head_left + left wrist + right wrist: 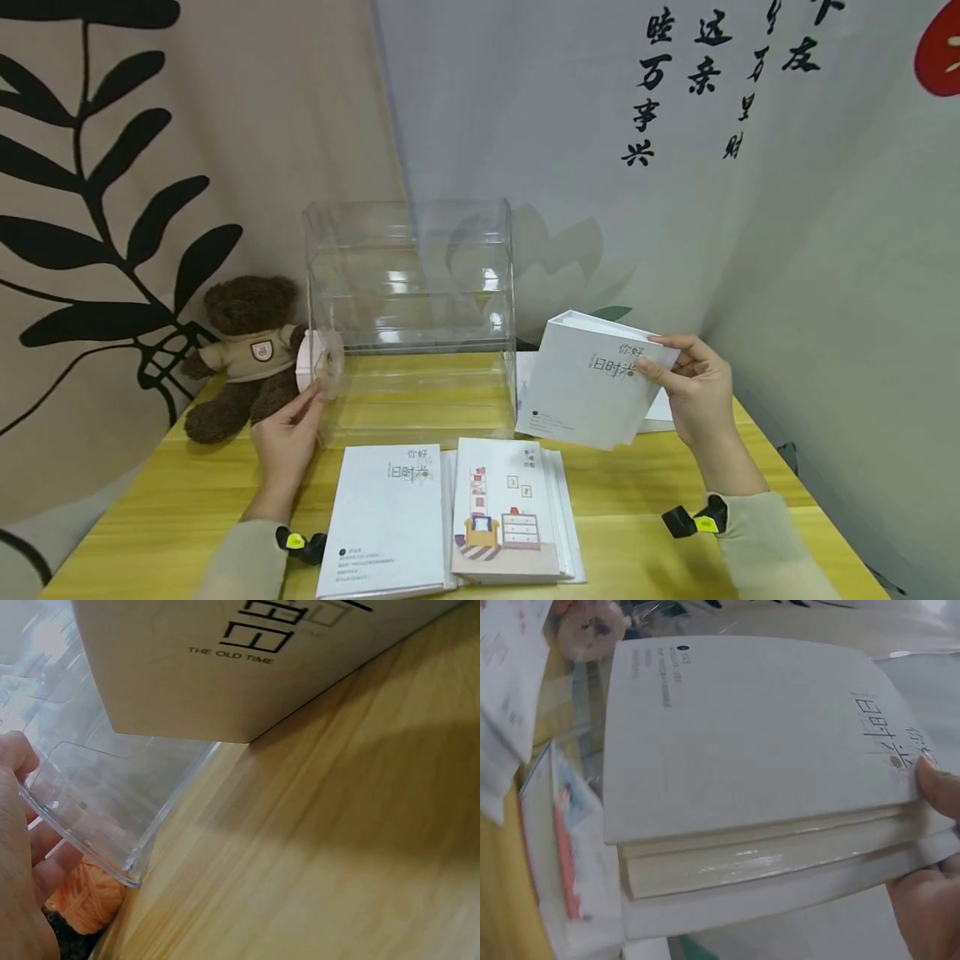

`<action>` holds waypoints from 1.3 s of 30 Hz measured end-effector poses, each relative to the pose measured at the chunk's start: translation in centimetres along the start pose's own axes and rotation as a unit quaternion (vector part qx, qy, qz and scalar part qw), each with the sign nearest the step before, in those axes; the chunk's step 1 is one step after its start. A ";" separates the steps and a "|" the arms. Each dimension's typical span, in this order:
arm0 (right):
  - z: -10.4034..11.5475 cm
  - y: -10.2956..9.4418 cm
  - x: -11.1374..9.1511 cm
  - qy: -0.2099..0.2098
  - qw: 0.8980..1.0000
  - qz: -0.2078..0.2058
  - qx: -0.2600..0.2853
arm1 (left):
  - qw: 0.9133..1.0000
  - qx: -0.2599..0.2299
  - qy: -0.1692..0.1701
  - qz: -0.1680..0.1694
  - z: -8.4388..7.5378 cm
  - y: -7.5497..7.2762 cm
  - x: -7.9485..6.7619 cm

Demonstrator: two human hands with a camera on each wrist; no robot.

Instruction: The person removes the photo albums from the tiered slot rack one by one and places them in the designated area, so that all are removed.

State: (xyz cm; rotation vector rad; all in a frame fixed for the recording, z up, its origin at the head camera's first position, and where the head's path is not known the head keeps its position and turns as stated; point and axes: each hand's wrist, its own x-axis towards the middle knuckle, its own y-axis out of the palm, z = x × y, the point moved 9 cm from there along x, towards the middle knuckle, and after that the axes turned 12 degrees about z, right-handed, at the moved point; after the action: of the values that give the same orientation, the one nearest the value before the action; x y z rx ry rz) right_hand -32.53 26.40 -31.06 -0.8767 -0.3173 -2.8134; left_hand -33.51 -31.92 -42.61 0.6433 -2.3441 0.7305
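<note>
My right hand (701, 392) holds a thick white photo album (585, 383) by its right edge, thumb on the printed cover and fingers behind. The album is tilted, right of a clear plastic rack (420, 342); its page block (765, 866) shows in the right wrist view. With thumb and fingers on either side, my left hand (288, 442) grips the rack's front left edge (82, 844). In front of the rack lie a white album (382, 525) with the same lettering and, on its right, a book with a furniture drawing (506, 517); more white volumes show beneath them.
A brown teddy bear (255, 358) sits left of the rack, with a pale pink round item (304, 360) between them. Orange yarn (86, 900) shows behind my left fingers. More white items (660, 412) lie behind the held album. Printed cloth hangs behind the wooden table (637, 533).
</note>
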 end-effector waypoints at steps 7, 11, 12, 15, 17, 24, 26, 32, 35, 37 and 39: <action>-2.5 -2.9 -1.4 0.091 0.996 0.010 -0.018 | 1.000 0.004 -0.007 0.003 -0.1 -0.1 0.0; -4.0 -4.7 -2.8 0.147 0.989 0.009 -0.023 | 1.000 0.000 -0.012 0.006 0.0 0.0 -0.3; -4.3 -5.0 -3.1 0.157 0.987 0.010 -0.021 | 1.000 -0.001 -0.013 0.006 0.0 0.0 -0.3; -4.9 -5.6 -3.8 0.180 0.983 0.016 -0.022 | 1.000 0.001 -0.010 0.004 -0.1 -0.1 -0.2; -5.2 -5.8 -4.0 0.192 0.981 0.020 -0.021 | 1.000 0.004 -0.008 0.001 -0.2 -0.2 -0.1; -6.0 -5.9 -4.3 0.216 0.976 0.033 -0.013 | 1.000 0.007 -0.022 0.006 0.1 0.0 0.0; -6.0 -5.9 -4.3 0.216 0.976 0.036 -0.012 | 1.000 0.004 -0.021 0.009 0.1 0.1 0.0; -6.0 -6.1 -4.3 0.219 0.975 0.035 -0.013 | 1.000 0.005 -0.019 0.010 -0.1 0.1 0.1; -6.0 -6.2 -4.3 0.221 0.974 0.035 -0.013 | 1.000 0.008 -0.024 0.011 0.1 0.1 0.1; -6.0 -6.2 -4.3 0.223 0.974 0.038 -0.014 | 1.000 0.009 -0.027 0.011 0.1 0.1 0.1; -6.2 -6.2 -4.4 0.228 0.973 0.042 -0.017 | 1.000 0.009 -0.028 0.010 0.1 0.1 0.0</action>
State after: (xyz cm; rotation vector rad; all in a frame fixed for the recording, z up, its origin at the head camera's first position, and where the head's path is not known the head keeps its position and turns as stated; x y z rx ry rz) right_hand -33.74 31.30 -39.50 -0.2211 -0.1584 -2.8365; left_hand -33.61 -31.90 -42.70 0.6564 -2.4011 0.7519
